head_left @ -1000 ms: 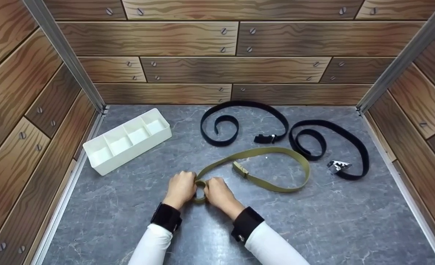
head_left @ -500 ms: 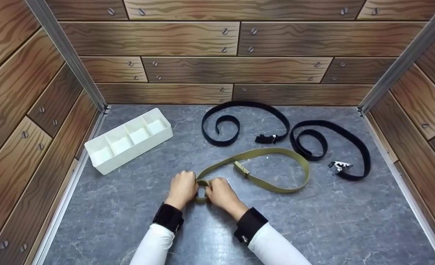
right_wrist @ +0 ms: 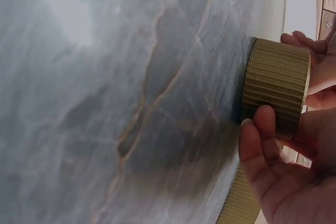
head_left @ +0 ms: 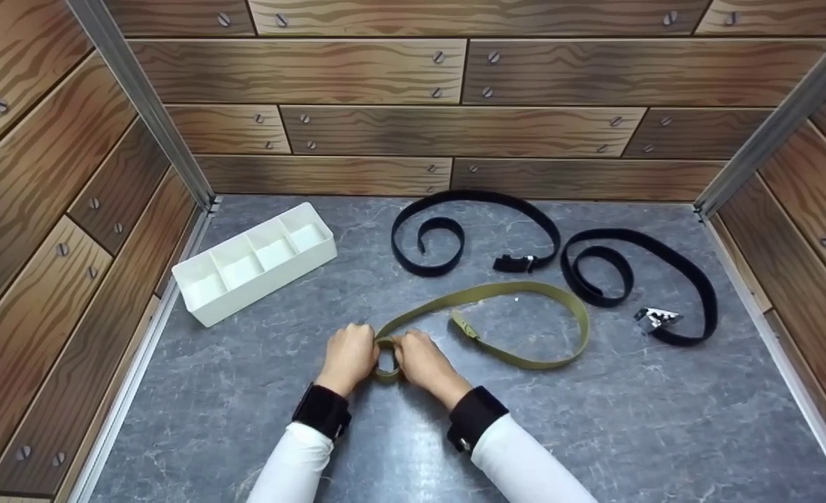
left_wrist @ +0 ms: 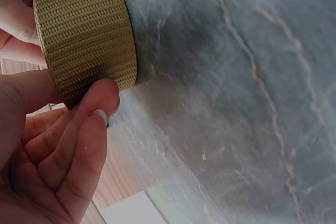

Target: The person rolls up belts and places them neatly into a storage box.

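An olive webbing belt [head_left: 503,288] lies on edge in a wide loop on the grey marbled surface. Its near end is rolled into a small open coil [left_wrist: 86,35]. On the coil's left side, my left hand [head_left: 348,358] pinches the webbing with curled fingers. From the right, my right hand [head_left: 428,363] grips the same coil, thumb and fingertips [right_wrist: 266,121] against the band. The belt's olive buckle [head_left: 464,325] rests inside the wide loop, to the right of my right hand. Both hands stay low, close over the surface.
A white box [head_left: 255,264] with several compartments stands at the back left. Behind the olive belt lies a black belt [head_left: 479,195] with a black buckle; another black belt [head_left: 664,253] with a silver buckle [head_left: 657,318] is at the right. Wood-patterned walls [head_left: 371,129] enclose the back and sides.
The head view has shifted slightly, moving the scene rightward. Against the floor, the olive belt's loop has drawn a little to the left and its buckle has turned slightly. Both hands keep their hold.
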Tool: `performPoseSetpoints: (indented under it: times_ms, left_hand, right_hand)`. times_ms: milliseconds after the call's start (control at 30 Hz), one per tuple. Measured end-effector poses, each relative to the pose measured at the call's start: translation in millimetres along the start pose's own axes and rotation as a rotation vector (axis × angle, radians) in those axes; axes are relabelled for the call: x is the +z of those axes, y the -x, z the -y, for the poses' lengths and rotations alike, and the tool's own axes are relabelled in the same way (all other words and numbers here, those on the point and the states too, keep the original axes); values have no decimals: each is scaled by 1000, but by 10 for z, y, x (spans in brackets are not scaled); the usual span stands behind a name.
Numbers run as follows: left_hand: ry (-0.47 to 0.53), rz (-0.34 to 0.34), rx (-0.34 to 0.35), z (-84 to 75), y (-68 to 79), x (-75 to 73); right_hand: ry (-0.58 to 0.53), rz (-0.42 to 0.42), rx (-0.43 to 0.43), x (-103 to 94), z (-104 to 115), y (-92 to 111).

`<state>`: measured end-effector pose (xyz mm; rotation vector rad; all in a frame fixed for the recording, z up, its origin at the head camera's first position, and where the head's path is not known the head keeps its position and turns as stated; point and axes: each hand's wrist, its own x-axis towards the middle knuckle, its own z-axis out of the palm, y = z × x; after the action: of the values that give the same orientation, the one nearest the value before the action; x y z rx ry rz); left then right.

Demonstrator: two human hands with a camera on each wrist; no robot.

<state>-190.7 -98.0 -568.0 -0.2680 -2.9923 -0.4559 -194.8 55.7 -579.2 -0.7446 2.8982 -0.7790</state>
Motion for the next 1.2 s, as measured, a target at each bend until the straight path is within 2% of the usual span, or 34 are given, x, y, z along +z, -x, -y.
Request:
performPoseSetpoints:
  times_ms: [133, 233, 400, 567, 667, 767, 833, 900, 1000, 1100, 1200]
  left_hand:
    - [-3, -19, -21, -2, -1, 20]
    - [4, -10, -42, 4, 4, 18]
    - [33, 20, -44, 21, 5, 9]
    - [39, 9, -14, 21, -8, 16]
    - [39, 5, -35, 35, -20, 16]
    - [40, 18, -91, 76, -35, 9]
    - [26, 23, -126, 122, -46, -4]
    - [22, 27, -158, 175, -53, -26]
    - [29, 27, -202, 260, -60, -52]
    - [53, 37, -239, 319, -60, -73]
    - [61, 50, -248, 350, -58, -87]
  right_hand:
    - [-79, 26, 79, -7, 11, 10]
    - [-93, 41, 114, -5, 20, 22]
    - [-37, 20, 44, 25, 16, 20]
    - [-54, -25, 18, 22, 26, 50]
    - [-65, -90, 104, -24, 38, 90]
    - [-40, -142, 260, -112, 27, 134]
    - [0, -131, 359, -194, -23, 165]
    - [46, -93, 422, -295, -100, 208]
    - [103, -22, 450, -462, -248, 298]
    - [98, 16, 445, -619, -408, 411]
    - [54, 25, 422, -764, -609, 544]
